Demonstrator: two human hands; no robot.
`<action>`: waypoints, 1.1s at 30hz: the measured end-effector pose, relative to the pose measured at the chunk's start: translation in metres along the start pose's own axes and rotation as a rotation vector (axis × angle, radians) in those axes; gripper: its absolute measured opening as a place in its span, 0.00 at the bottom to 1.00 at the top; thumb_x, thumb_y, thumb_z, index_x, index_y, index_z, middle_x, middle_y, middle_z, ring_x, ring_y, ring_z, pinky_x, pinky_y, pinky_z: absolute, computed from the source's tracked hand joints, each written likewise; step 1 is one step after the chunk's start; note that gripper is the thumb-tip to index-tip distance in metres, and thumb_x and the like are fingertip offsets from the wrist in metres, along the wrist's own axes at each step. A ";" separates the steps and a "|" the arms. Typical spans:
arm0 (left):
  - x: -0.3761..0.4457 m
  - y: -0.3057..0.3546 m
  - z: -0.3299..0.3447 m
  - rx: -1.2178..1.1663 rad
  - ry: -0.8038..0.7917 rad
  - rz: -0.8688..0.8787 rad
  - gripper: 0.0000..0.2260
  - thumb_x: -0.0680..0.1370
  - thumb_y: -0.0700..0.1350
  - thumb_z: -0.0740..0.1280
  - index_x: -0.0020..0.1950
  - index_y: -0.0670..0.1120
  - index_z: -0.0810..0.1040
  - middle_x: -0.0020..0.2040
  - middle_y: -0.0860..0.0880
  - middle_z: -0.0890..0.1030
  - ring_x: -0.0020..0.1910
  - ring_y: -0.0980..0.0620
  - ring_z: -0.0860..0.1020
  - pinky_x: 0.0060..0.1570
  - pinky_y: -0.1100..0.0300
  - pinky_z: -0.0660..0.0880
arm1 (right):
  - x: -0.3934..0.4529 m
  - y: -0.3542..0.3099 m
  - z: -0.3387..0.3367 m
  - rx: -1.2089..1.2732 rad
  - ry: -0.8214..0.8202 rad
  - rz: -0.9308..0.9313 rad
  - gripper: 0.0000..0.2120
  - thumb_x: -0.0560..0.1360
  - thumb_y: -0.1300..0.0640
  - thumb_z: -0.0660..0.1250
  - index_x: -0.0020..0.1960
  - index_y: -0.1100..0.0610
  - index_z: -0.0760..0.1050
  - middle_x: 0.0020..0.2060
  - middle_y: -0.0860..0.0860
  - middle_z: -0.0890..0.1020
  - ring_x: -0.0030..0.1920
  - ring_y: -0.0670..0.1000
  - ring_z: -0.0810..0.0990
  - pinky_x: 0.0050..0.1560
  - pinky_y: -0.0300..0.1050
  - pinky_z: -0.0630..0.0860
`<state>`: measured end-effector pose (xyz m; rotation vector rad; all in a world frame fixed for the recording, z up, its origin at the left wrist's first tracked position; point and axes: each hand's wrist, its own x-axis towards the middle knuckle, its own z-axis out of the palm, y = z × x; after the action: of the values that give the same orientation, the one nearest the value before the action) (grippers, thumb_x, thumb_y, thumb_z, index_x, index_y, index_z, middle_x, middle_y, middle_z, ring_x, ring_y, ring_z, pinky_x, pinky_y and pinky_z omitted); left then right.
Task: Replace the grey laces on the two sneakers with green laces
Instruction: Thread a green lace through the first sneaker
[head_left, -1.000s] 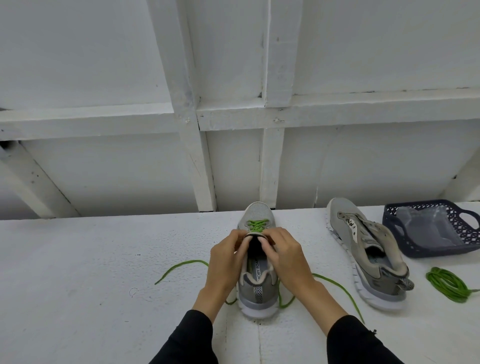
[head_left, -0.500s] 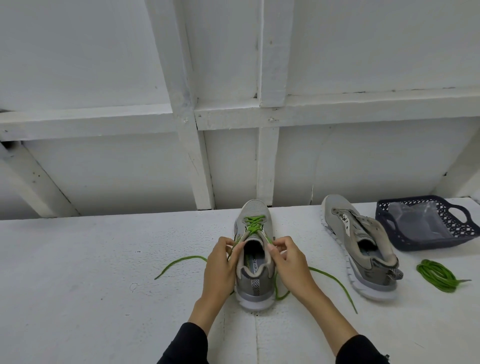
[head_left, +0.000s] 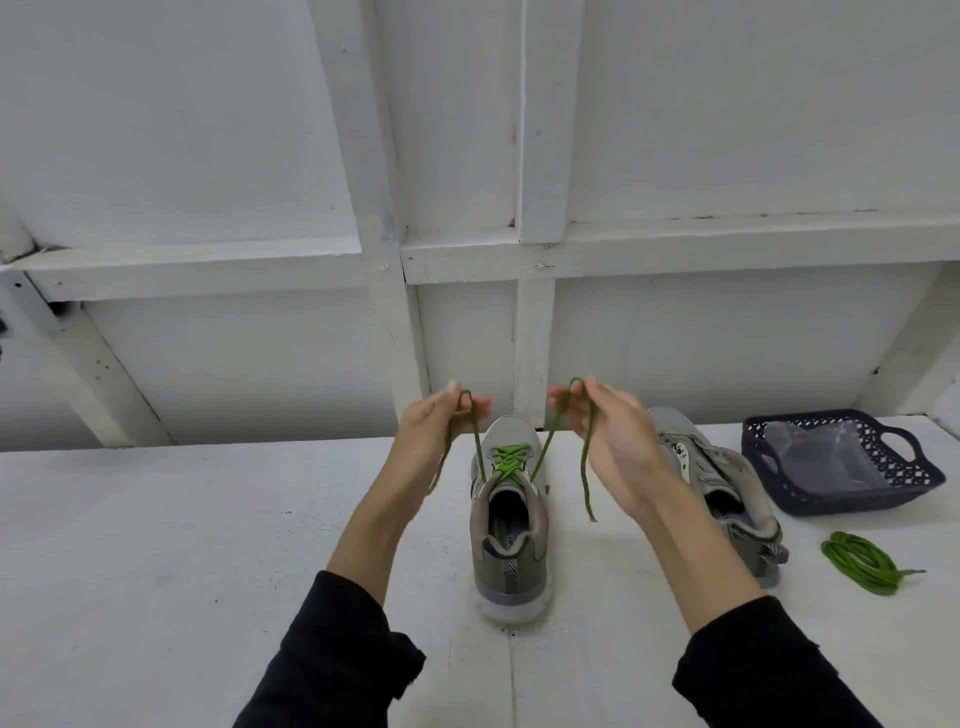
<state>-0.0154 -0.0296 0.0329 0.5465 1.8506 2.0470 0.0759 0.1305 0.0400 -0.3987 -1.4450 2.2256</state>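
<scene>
Second sneaker at right of centre partly hidden behind right hand and forearm; lacing not discernible. Clear contents of dark basket at right too indistinct to identify. Green lace ends motion-blurred where draped over the fingertips of left hand and right hand. Insole print inside centre sneaker too small to read. Both black sleeves cut off by bottom edge.
</scene>
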 end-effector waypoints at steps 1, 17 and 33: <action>0.001 0.015 0.003 -0.070 -0.008 0.029 0.16 0.83 0.48 0.57 0.43 0.43 0.79 0.45 0.48 0.85 0.50 0.50 0.83 0.59 0.57 0.75 | 0.002 -0.013 0.003 0.075 -0.019 -0.034 0.15 0.83 0.59 0.53 0.42 0.59 0.74 0.41 0.55 0.81 0.46 0.52 0.79 0.54 0.44 0.73; 0.024 0.004 0.010 0.120 0.102 -0.081 0.08 0.80 0.41 0.64 0.58 0.41 0.77 0.42 0.51 0.84 0.35 0.58 0.75 0.33 0.65 0.70 | 0.011 -0.006 -0.007 -0.525 0.151 -0.038 0.05 0.78 0.64 0.63 0.48 0.55 0.70 0.37 0.52 0.83 0.27 0.47 0.69 0.28 0.38 0.67; 0.007 -0.058 0.021 0.559 -0.123 0.171 0.02 0.77 0.46 0.70 0.46 0.52 0.83 0.41 0.57 0.83 0.35 0.65 0.75 0.39 0.73 0.69 | 0.010 0.053 -0.019 -0.097 0.164 0.521 0.14 0.75 0.52 0.70 0.46 0.64 0.80 0.39 0.57 0.83 0.24 0.43 0.66 0.23 0.34 0.64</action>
<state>-0.0121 -0.0017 -0.0224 0.9750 2.3647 1.5222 0.0645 0.1317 -0.0163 -1.0692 -1.4880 2.4369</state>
